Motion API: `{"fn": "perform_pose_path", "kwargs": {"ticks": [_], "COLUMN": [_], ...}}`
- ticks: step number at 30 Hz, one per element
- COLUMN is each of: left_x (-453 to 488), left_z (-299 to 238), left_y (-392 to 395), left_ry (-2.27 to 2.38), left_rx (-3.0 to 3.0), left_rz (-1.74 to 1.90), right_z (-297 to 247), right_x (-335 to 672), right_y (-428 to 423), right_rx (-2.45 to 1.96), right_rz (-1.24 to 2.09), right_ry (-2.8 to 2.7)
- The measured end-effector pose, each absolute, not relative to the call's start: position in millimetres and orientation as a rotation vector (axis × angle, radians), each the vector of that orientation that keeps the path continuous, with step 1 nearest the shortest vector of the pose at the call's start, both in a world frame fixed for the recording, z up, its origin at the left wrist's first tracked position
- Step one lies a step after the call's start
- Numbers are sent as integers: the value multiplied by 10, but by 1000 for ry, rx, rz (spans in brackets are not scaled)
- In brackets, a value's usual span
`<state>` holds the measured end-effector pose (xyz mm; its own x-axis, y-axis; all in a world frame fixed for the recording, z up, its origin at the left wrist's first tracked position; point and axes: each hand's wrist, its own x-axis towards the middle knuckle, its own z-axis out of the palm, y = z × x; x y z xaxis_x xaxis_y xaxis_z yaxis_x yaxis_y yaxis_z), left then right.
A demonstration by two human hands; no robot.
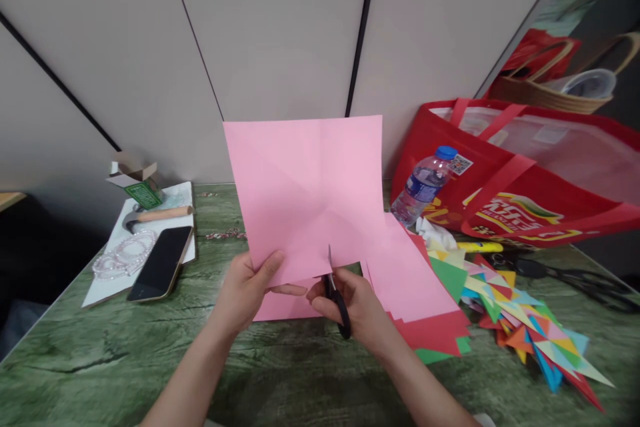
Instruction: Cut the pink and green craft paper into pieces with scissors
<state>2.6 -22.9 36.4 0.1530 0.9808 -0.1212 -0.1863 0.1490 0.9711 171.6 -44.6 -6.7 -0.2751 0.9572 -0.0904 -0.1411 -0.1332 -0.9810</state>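
Note:
A large pink sheet of paper (300,180) with a faint vertical crease stands raised in front of me. My left hand (250,287) pinches its lower left corner, thumb on the near face. In my right hand (350,300) is a pair of scissors (337,303) with black handles. The blade reaches up over the sheet's lower edge, near the crease. Below the raised sheet, another pink piece of paper (285,308) lies on the table, partly hidden by the hands.
Right: stacked coloured sheets (415,273), folded paper pieces (530,320), black scissors (575,277), a water bottle (425,183) and a red bag (525,167). Left: a phone (163,263), a hammer (163,215), bead strings (125,257) and a green box (143,187). A wall (280,27) stands behind.

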Motion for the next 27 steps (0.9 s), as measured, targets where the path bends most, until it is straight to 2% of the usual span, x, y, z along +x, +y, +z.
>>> {"fn": "perform_pose_path", "kwargs": {"ticks": [27], "left_x": [15], "left_z": [371], "left_y": [-225], "left_ry": [1009], "left_rx": [1000], "left_rz": [1121], "right_z": [-60], "right_x": [1690], "right_y": [-461], "right_rx": [-1051], "right_rz": [1558], "right_ry": [-1167]}}
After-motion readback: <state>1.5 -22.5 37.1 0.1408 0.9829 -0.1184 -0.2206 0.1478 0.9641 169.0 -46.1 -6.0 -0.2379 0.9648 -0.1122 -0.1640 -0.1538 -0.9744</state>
